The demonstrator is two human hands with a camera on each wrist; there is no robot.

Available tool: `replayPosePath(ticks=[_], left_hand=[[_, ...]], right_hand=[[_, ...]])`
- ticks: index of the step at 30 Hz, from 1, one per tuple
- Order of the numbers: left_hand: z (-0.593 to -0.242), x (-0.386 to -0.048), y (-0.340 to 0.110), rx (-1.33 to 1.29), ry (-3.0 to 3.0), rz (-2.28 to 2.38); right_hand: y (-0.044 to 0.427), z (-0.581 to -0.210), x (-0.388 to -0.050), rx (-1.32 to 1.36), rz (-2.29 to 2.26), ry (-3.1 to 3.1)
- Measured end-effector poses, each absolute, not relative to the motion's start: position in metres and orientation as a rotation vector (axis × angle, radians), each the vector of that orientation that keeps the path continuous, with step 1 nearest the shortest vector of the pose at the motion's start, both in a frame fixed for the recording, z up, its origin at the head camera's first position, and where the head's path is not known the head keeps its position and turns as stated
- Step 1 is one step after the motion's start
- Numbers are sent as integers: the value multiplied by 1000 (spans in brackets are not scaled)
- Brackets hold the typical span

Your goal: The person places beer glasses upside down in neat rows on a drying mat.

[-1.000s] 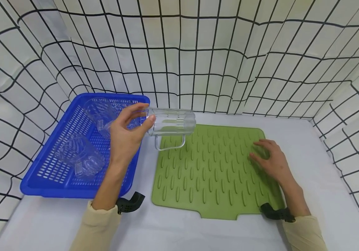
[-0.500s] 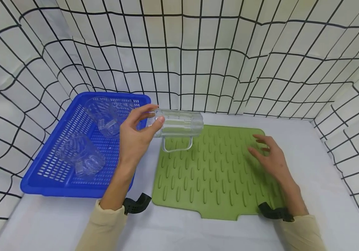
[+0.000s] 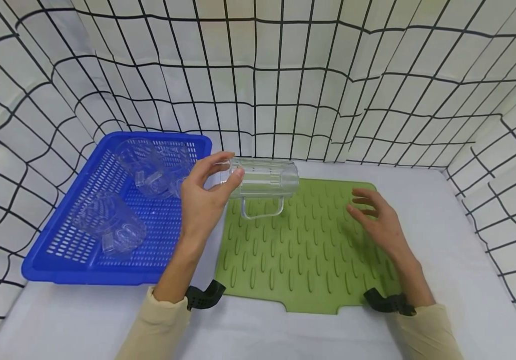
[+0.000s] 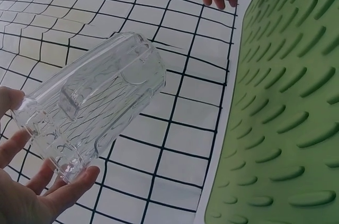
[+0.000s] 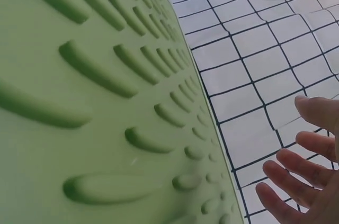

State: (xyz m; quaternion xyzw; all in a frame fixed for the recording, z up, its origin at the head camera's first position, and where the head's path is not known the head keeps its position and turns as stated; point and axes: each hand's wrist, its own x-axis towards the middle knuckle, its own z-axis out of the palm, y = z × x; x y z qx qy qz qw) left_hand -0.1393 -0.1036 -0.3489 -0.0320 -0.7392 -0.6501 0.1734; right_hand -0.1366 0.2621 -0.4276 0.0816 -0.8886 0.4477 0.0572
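My left hand (image 3: 205, 202) grips a clear glass mug (image 3: 267, 177) by one end, fingers and thumb curled round it. The mug lies sideways in the air, its handle (image 3: 262, 216) hanging downward, over the back left of a green ridged mat (image 3: 285, 250). In the left wrist view the fingertips wrap the near end of the mug (image 4: 100, 97). Above the right part of the mat hovers my right hand (image 3: 379, 222), holding nothing, its fingers loosely bent; the right wrist view shows those fingers (image 5: 291, 176) spread apart.
A blue perforated basket (image 3: 41, 272) stands at the left with several clear glass mugs in it, one mug (image 3: 111, 222) near its front. White cloth (image 3: 239, 330) covers the table. A black wire grid (image 3: 258, 105) borders the back and both sides.
The left hand has carried the mug rightward, away from the basket and farther over the mat. My right hand has shifted slightly left and a little up.
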Motion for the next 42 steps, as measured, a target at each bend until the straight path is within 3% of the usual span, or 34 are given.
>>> replayPosePath(ticks=[42], left_hand=[[-370,-141,-74,-132,-2029,-1992]], right_hand=[[224,-408,-146,513,1691,-2508]])
